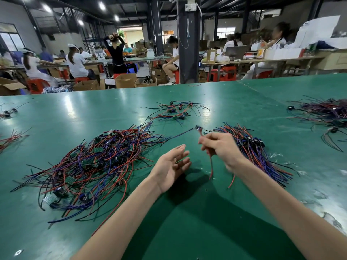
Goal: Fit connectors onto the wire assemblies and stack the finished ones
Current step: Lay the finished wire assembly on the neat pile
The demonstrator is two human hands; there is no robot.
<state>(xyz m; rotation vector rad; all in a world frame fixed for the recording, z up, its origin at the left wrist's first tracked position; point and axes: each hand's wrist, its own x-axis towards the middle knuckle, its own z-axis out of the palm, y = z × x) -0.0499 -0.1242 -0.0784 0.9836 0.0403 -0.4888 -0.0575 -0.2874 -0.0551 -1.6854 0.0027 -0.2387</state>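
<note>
Head cam: one assembly in hand, finished stack right beside it

So the right hand (219,147) has its fingers curled round a wire assembly (211,169). The dark connector (198,127) pokes out on the far side of the fist, and the red leads dangle down on the near side. It's blurry, so I can't tell if the connector is fully seated.

The left hand (171,167) is palm-up with relaxed fingers, holding nothing, just right of the big tangled pile (97,162) on the green table (187,212).

My guess is this one goes onto the neat stack (253,152) just right of the hand. To do it well, I'd check the connector is pushed home first. Then lay it down with the connector at the far end like the others and the leads running the same way. Don't drop it crosswise or it'll snag. The free hand can already fish the next one out of the tangle.
</note>
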